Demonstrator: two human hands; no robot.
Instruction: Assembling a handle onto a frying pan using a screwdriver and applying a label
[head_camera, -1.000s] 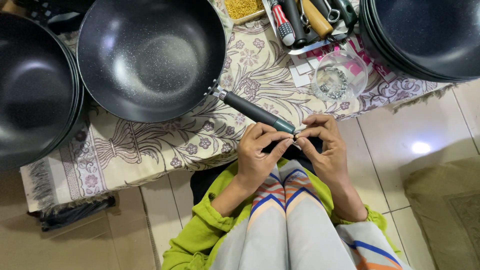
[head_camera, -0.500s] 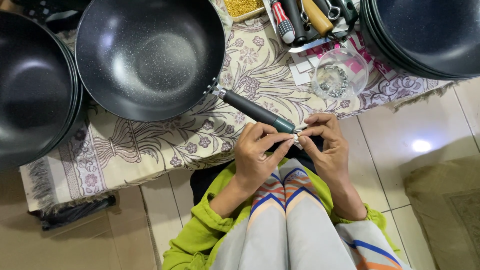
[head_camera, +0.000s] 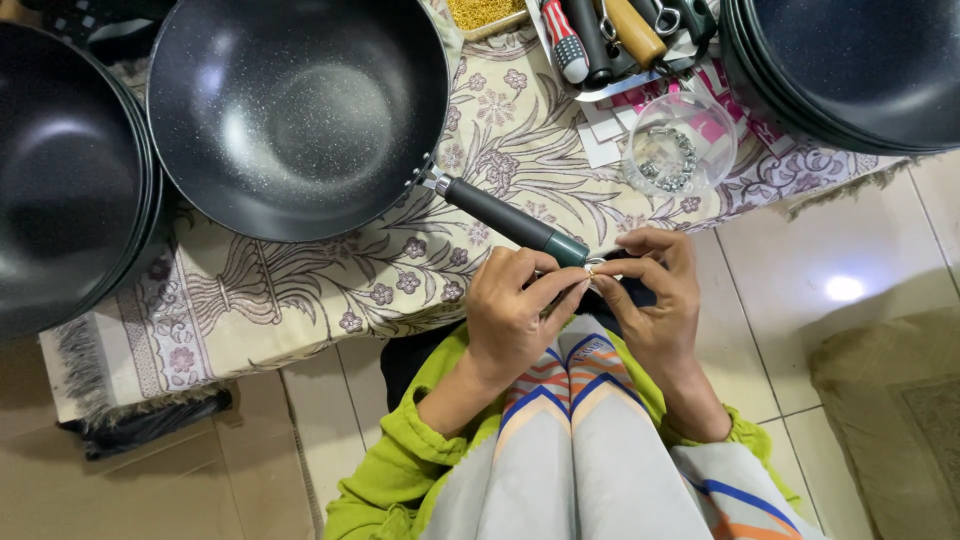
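Where hands (head_camera: 590, 300) meet, handle end (head_camera: 566, 248) hidden

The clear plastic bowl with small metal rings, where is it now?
In the head view the clear bowl sits on the patterned cloth at upper right, below the tray of tools and beside the stacked dark pans.

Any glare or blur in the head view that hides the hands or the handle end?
Head view: sharp overall; bright glare spot on the floor tile and soft sheen inside the wok, neither near the left hand or right hand; the small ring at the handle end is tiny, partly hidden by fingertips.
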